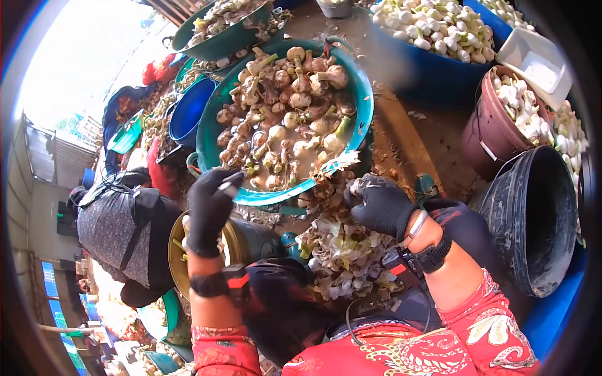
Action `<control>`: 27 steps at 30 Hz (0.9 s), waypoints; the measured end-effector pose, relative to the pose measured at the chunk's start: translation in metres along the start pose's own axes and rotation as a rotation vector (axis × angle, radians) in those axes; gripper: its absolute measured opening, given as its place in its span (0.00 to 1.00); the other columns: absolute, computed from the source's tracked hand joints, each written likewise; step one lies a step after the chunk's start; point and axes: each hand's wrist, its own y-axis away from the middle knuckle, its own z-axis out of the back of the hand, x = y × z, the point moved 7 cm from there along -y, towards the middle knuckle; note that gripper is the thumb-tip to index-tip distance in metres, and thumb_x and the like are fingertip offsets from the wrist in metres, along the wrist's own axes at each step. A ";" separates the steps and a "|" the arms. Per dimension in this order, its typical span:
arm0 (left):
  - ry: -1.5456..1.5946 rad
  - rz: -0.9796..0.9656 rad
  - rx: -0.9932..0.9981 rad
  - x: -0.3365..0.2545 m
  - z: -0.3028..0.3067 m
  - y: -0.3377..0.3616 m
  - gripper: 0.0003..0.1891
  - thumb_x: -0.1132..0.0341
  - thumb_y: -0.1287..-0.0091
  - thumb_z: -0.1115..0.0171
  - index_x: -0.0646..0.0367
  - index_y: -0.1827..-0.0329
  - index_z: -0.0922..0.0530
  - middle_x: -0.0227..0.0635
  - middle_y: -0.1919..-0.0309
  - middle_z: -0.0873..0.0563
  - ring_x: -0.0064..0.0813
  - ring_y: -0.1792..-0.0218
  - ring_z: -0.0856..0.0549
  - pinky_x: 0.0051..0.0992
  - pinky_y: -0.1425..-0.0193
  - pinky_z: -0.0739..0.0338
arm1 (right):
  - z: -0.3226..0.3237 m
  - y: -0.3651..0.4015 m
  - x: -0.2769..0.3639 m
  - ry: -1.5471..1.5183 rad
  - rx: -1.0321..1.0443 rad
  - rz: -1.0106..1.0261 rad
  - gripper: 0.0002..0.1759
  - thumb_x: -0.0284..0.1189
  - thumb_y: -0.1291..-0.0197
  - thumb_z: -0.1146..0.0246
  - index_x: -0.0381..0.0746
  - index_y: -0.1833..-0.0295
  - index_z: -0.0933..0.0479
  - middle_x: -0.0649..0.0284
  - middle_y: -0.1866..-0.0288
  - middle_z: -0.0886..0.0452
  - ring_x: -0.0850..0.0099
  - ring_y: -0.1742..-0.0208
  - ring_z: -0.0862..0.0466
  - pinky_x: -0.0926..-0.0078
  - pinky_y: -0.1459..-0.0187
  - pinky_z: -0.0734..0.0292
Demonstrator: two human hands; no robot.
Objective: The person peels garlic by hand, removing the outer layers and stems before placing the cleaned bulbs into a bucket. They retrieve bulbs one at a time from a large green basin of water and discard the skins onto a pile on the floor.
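My left hand [213,207], in a black glove, is raised over the rim of a yellowish bucket [179,271] that has some pale pieces inside. Its fingers are closed around a small grey, shiny item [231,183], blurred by motion. My right hand [381,203], also gloved in black, is curled closed above a heap of garlic peels [342,254]; whatever its fingers hold is hidden. Just beyond both hands stands a green tub [365,103], where unpeeled garlic bulbs [300,100] with cut stems lie in murky water. A torn whitish scrap [338,164] lies on its near rim.
A blue tub [433,78] of peeled white garlic stands at the back right, near a maroon bucket [486,135] and a white basin [536,66]. A black bucket [533,222] tilts at my right. Another person [128,232] bends at the left, near a blue bucket [191,113].
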 end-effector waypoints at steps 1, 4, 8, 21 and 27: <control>-0.034 -0.127 0.088 -0.016 -0.030 -0.015 0.08 0.67 0.42 0.35 0.62 0.64 0.16 0.42 0.69 0.15 0.34 0.65 0.15 0.29 0.60 0.24 | 0.000 0.001 0.000 0.001 -0.004 -0.006 0.09 0.34 0.56 0.40 0.38 0.74 0.22 0.50 0.71 0.24 0.52 0.65 0.23 0.54 0.62 0.29; -0.155 -0.337 0.283 -0.029 -0.112 -0.056 0.14 0.66 0.48 0.37 0.56 0.58 0.15 0.46 0.66 0.14 0.46 0.62 0.15 0.37 0.54 0.21 | -0.003 -0.001 0.006 0.097 0.171 -0.080 0.10 0.31 0.56 0.42 0.40 0.67 0.21 0.51 0.68 0.22 0.52 0.60 0.22 0.56 0.56 0.27; -0.560 -0.401 0.487 -0.014 -0.196 -0.104 0.17 0.63 0.49 0.38 0.55 0.55 0.18 0.48 0.59 0.16 0.48 0.57 0.17 0.42 0.53 0.22 | -0.008 -0.001 -0.006 0.042 0.072 -0.072 0.14 0.30 0.54 0.43 0.39 0.60 0.20 0.51 0.63 0.21 0.52 0.56 0.22 0.58 0.53 0.27; 0.809 0.072 0.326 -0.008 -0.135 -0.050 0.11 0.63 0.39 0.33 0.62 0.63 0.21 0.30 0.77 0.20 0.18 0.76 0.21 0.23 0.72 0.24 | 0.020 -0.013 0.011 -0.402 -0.079 -0.113 0.35 0.32 0.49 0.31 0.39 0.34 0.32 0.50 0.40 0.25 0.60 0.41 0.24 0.67 0.39 0.31; 0.838 0.182 0.314 -0.042 -0.127 0.030 0.13 0.61 0.33 0.40 0.64 0.63 0.20 0.31 0.73 0.20 0.19 0.73 0.22 0.21 0.70 0.26 | 0.005 -0.007 0.028 -0.916 -0.179 0.072 0.40 0.26 0.50 0.28 0.37 0.32 0.37 0.57 0.42 0.25 0.72 0.43 0.25 0.72 0.40 0.29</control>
